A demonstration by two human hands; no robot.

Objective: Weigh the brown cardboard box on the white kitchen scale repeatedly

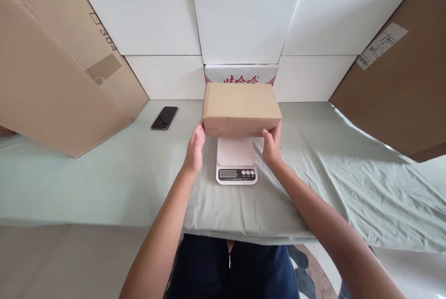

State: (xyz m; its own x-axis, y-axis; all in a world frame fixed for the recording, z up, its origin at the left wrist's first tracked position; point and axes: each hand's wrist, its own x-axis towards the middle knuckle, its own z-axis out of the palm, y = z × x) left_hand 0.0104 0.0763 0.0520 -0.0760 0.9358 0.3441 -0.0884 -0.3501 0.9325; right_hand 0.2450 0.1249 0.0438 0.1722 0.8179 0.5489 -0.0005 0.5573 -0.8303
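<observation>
A closed brown cardboard box (241,103) is held between my two hands, over the back part of a white kitchen scale (236,152). My left hand (195,149) grips the box's left end, with the thumb at the front corner. At the right end, my right hand (272,144) has its thumb on the front face and its fingers round the side. The box hides the rear of the scale's platform; I cannot tell whether the two touch. The scale's display and buttons face me, and no digits can be made out.
A black phone (165,118) lies on the green cloth (139,173) to the left. White boxes (244,20) stand stacked like a wall behind. Large brown cardboard panels flank both sides, one at left (62,66) and one at right (400,85). The table's front edge is close to my lap.
</observation>
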